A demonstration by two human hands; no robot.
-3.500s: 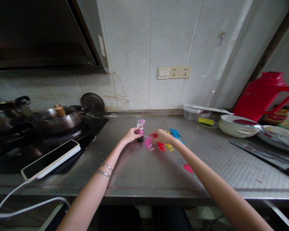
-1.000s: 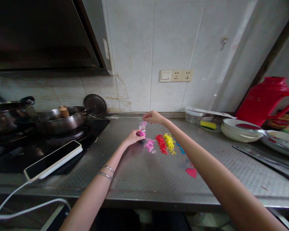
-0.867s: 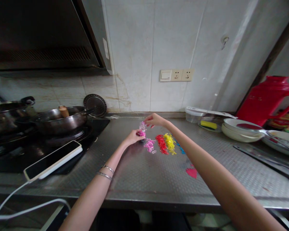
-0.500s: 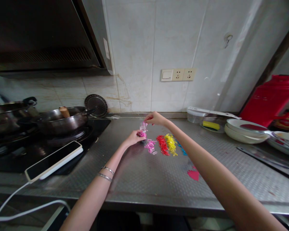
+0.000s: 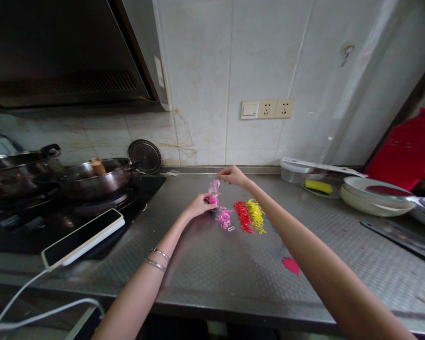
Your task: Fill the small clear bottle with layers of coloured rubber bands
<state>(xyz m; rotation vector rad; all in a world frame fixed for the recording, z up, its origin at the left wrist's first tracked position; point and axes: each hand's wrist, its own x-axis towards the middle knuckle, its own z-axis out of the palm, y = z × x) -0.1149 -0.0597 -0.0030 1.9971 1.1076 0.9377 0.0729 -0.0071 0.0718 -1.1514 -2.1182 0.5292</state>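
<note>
My left hand (image 5: 201,206) is wrapped round a small clear bottle (image 5: 213,190), which stands upright on the steel counter with pink pieces inside. Pink also shows at its mouth. Just above and to the right of that mouth is my right hand (image 5: 233,176), fingertips pinched together; what they hold, if anything, is too small to make out. Beside the bottle lies a loose pile of pink loops (image 5: 225,217), like paper clips. Rows of red loops (image 5: 243,217) and yellow loops (image 5: 256,216) lie further right. Some blue ones are mostly hidden behind my right forearm.
A pink-red flat piece (image 5: 291,265) lies near my right forearm. Pans (image 5: 95,179) sit on the hob at left, with a phone (image 5: 83,238) on a cable before them. At right are stacked bowls (image 5: 375,200), a yellow sponge (image 5: 318,186) and a red flask (image 5: 403,146).
My right hand has drawn slightly up and away from the bottle's mouth. My left hand still grips the bottle. The whole view has shifted a little to the left.
</note>
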